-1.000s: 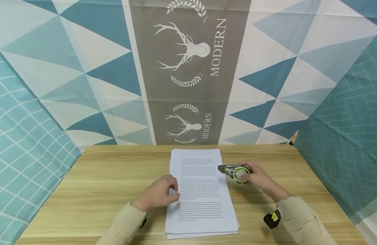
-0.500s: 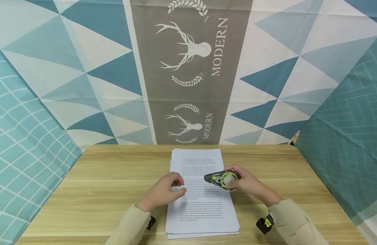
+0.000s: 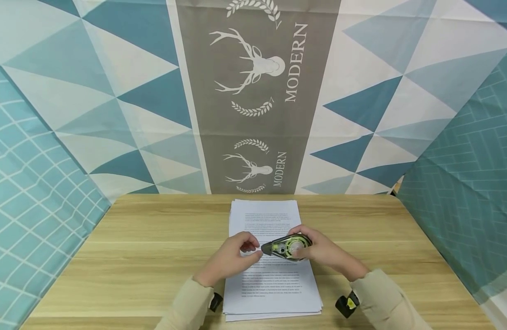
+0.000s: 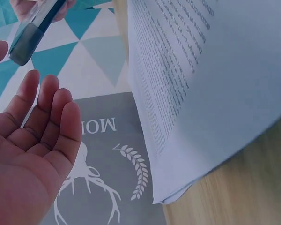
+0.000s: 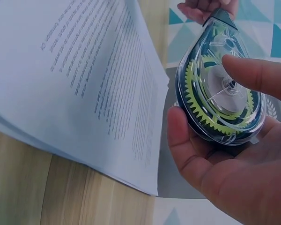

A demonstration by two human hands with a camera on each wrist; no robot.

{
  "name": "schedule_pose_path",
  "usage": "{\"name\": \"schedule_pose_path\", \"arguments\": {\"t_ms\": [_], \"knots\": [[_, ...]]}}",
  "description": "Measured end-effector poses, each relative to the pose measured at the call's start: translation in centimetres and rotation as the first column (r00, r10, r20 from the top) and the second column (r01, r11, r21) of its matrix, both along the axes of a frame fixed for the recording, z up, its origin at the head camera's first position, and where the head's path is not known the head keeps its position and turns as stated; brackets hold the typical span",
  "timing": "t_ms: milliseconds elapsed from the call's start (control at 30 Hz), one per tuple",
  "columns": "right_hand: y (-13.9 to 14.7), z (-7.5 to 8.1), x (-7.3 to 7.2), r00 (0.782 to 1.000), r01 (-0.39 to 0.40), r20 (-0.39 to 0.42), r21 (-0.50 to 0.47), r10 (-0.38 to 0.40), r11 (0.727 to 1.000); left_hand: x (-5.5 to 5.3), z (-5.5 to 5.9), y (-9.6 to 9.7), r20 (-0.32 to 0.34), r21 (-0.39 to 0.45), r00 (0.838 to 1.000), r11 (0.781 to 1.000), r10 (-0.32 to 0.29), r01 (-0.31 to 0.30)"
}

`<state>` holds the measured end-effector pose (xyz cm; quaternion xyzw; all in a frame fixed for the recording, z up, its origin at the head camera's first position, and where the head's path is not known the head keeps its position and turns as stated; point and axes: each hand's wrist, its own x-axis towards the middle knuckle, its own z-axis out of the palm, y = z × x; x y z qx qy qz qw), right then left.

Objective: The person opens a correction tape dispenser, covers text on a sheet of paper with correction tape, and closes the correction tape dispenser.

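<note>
My right hand [image 3: 319, 250] grips a correction tape [image 5: 220, 89] between thumb and fingers. The tape has a clear case, a lime-green gear wheel inside and a dark cap over its pointed end. That cap [image 4: 25, 44] points at my left hand [image 3: 237, 259], right by its thumb and fingertips. In the left wrist view my left hand's fingers [image 4: 61, 117] are gently bent with nothing in the palm, and the cap lies just beyond them. Both hands are over a stack of printed paper [image 3: 274, 293].
The paper stack lies on a wooden table [image 3: 154, 220], its sheets slightly uneven at the edges. Behind the table hangs a patterned cloth [image 3: 253, 114] with deer heads and triangles. Each sleeve has a black wrist camera [image 3: 347, 305] beside it.
My right hand has carried the correction tape leftward from the paper's right edge to over its middle. My left hand has moved right, so its fingertips meet the capped end.
</note>
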<state>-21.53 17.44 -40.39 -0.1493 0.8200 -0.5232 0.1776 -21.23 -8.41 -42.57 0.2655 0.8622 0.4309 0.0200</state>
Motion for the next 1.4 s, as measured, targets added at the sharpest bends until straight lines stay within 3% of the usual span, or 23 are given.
{"name": "schedule_pose_path", "arguments": {"t_ms": [567,967,1400], "knots": [[-0.93,-0.48,0.27,0.999,-0.036,0.003,-0.005,0.036,0.999,0.55,-0.32,0.69,0.003,0.048,1.000,0.999,-0.007,0.006],[-0.91,-0.21,0.40,0.994,-0.106,0.011,-0.087,0.107,0.991,0.77,-0.06,0.51,-0.015,0.122,0.999,0.992,-0.033,0.035],[-0.93,0.11,0.54,0.997,-0.069,0.020,-0.113,0.072,0.991,0.88,0.27,0.27,0.039,0.161,0.999,0.986,0.030,-0.036]]}}
